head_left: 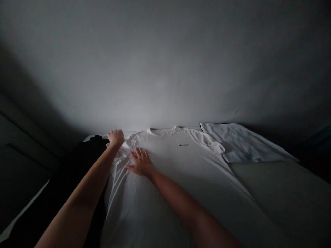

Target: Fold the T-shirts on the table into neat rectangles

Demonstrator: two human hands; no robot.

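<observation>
A white short-sleeved T-shirt (178, 165) lies spread out, its collar toward the wall and a small dark print on its chest. At the sleeve on the left, my left hand (116, 136) is closed, gripping the fabric; the fingertips are hidden. Just right of it, my right hand (141, 162) lies flat on the shirt near the shoulder, fingers spread and holding nothing. Creases run through the cloth around both hands and down the left side. The sleeve on the right lies out flat with some wrinkles.
A folded pale grey-blue cloth (248, 143) lies right of the shirt, near the wall. Dark fabric (69, 172) lies along the left side. A plain grey wall (160, 69) rises behind the bed-like surface (284, 186). The room is dim.
</observation>
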